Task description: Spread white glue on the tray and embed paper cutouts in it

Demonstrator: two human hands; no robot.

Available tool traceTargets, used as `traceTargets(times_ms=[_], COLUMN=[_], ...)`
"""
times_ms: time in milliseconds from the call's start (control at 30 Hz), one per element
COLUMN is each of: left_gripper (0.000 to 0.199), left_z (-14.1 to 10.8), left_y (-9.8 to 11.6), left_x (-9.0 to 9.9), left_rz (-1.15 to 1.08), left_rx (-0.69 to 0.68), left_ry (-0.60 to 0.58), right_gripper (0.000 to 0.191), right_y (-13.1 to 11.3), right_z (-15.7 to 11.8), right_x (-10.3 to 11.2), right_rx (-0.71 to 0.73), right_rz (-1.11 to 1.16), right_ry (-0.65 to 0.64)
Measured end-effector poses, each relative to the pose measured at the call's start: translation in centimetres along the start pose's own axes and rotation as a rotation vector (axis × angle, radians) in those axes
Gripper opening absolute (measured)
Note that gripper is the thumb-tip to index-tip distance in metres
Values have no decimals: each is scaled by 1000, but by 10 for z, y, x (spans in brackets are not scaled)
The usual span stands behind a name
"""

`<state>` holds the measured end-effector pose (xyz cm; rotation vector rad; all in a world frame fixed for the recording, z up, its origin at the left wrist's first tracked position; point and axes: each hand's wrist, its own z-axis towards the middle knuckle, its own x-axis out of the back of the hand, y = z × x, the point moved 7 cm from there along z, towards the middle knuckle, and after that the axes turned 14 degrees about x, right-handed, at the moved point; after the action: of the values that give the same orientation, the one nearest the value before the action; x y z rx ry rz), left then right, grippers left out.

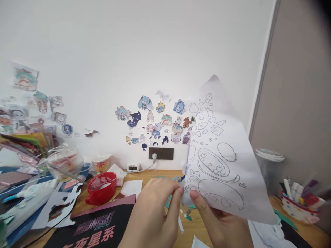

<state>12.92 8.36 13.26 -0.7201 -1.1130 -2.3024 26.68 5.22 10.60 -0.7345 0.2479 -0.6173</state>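
A white sheet of paper with black line drawings is held up in front of me, tilted. The drawings include large oval shapes with faces, blobs and small jagged pieces. My right hand grips its lower edge, thumb on the front and fingers behind. My left hand is closed in a pinch at the sheet's lower left edge, thumb and forefinger together. A small blue bit shows just above those fingertips; I cannot make out what it is. Below the hands, green and white paper scraps lie on the wooden desk.
At left stand a red bowl, a black printed sheet and cut white paper. A small digital clock sits by the wall beneath the socket. A pen holder is at right. Cut-out stickers cover the wall.
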Motion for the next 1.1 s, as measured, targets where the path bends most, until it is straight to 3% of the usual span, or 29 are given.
traceTargets(times_ms=[367,733,833,1000,1100], left_gripper=[24,31,26,23,24], left_z=[1,1,0,-2,-3], left_y=[-7,-6,-3,-3,-5], left_x=[1,-1,-2,-1,-7], left_rz=[-112,-106,-128,-165,-159], left_rx=[66,190,165,139,166], left_ry=[-70,-108,-134,-172,-253], right_gripper=[35,31,24,33,35], right_y=[4,-4,-1,13,18], right_z=[1,0,-1,-9,-12], right_x=[-4,1,-6,-27,-28], right_rx=[-106,-101,-149,-188,-132], right_rz=[167,178,195,322,248], right_ry=[-51,25,-79,-330,-362])
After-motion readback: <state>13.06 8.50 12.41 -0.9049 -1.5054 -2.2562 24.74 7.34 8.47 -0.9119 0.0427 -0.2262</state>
